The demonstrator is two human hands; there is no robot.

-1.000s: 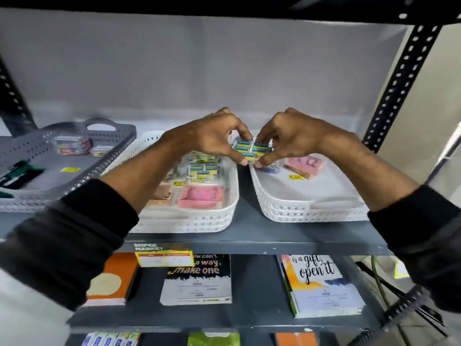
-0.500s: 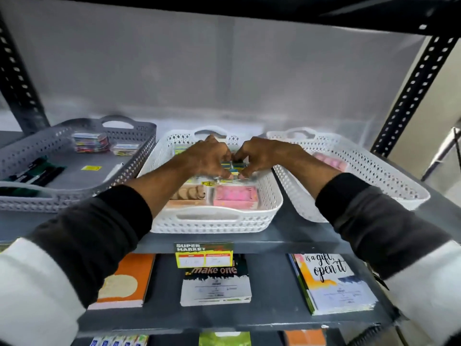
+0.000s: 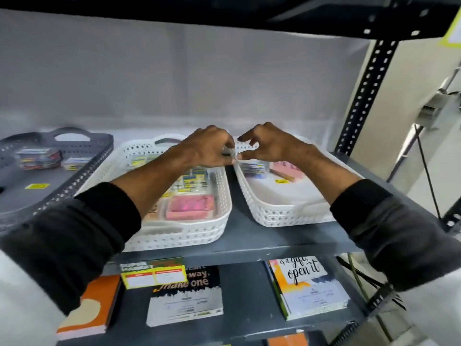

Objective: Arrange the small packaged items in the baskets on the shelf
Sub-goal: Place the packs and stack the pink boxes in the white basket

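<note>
Both my hands meet above the gap between the two white baskets. My left hand (image 3: pixel 207 149) pinches a small clear-grey packet (image 3: pixel 229 154), and the thumb and forefinger of my right hand (image 3: pixel 270 146) close on its other end. The middle white basket (image 3: pixel 174 236) holds several blue-and-yellow packets (image 3: pixel 193 177) and a pink packet (image 3: pixel 190 207). In the right white basket (image 3: pixel 287 216) lie a clear pack (image 3: pixel 254 168), a pink packet (image 3: pixel 287 171) and a yellow label (image 3: pixel 282 181). My hands hide the far ends of both baskets.
A grey basket (image 3: pixel 82 168) at the left holds wrapped packs (image 3: pixel 37 158) and a yellow label. A price tag (image 3: pixel 153 273) hangs on the shelf's front edge. Notebooks (image 3: pixel 309 285) lie on the shelf below. A black perforated post (image 3: pixel 364 96) stands at the right.
My hands set the blue-and-yellow packets into the middle basket, then rose and shifted right to the gap between the white baskets. They now pinch a small clear-grey packet.
</note>
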